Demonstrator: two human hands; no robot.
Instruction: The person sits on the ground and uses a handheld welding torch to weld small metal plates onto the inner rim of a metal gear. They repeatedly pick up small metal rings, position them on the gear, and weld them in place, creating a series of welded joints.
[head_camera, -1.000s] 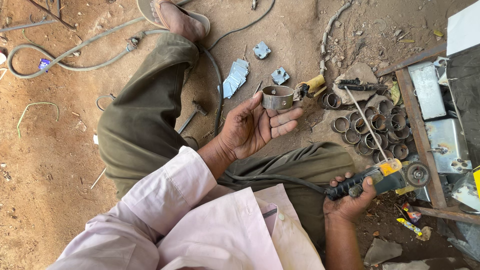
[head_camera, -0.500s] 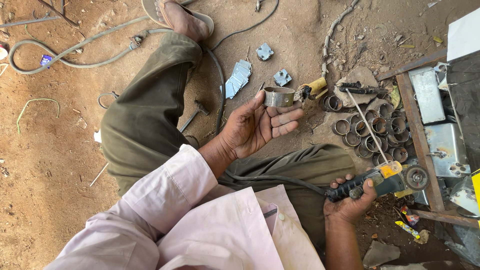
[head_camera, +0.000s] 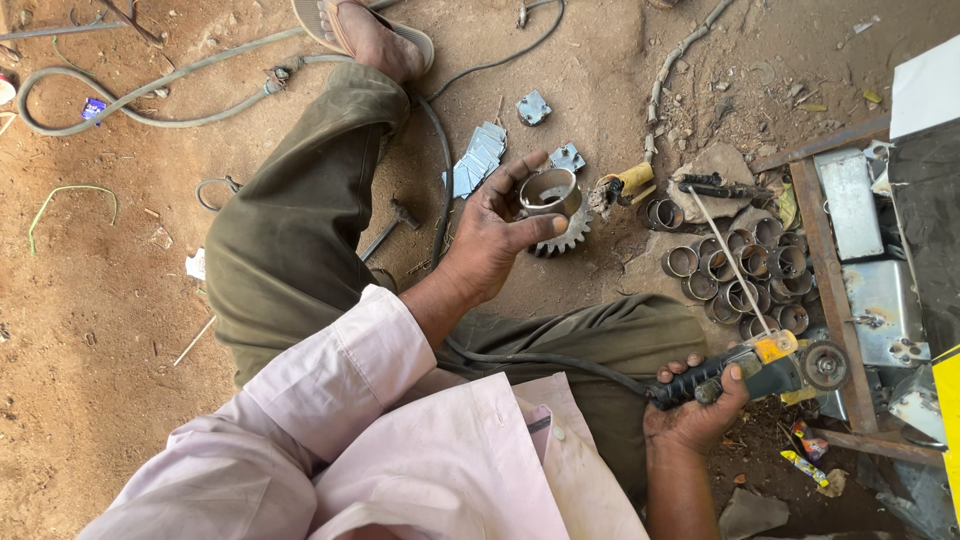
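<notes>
Short grey metal pipe ring (head_camera: 550, 192) is sitting gripped in the left hand (head_camera: 492, 236), bore facing upward, above the dirt floor (head_camera: 90, 330). Well apart, lower right, the right hand (head_camera: 695, 410) is clasping a yellow-and-black angle grinder (head_camera: 765, 368).

Bare metal, worn plastic, dry dirt

The short ring (head_camera: 550, 192) looks like dull grey steel, smooth-walled; the angle grinder (head_camera: 760, 368) has a matt black plastic handle and scuffed yellow body; the floor (head_camera: 90, 330) is rough, dusty brown earth.
</notes>
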